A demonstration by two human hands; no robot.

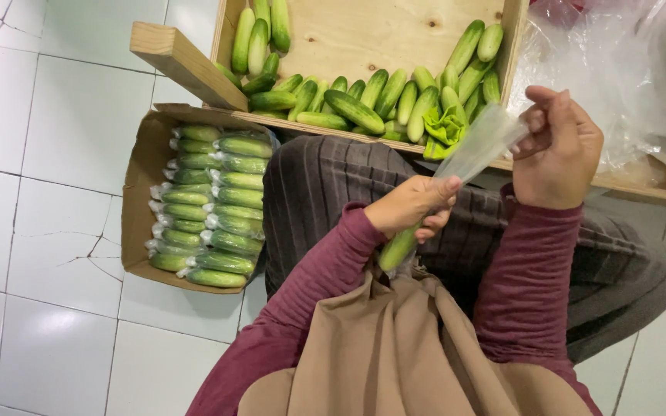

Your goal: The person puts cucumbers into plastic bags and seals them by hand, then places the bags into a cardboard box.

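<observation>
My left hand grips a green cucumber that sits inside a long clear plastic bag. The bag slants up to the right, and my right hand pinches its open top end between the fingers. Both hands are held over my lap, above my dark striped trousers. In front of my knees stands a wooden crate with several loose cucumbers heaped along its near side.
A cardboard box on the white tiled floor to my left holds several rows of bagged cucumbers. A wooden bar juts from the crate's left corner. Crumpled clear plastic sheeting lies at the upper right.
</observation>
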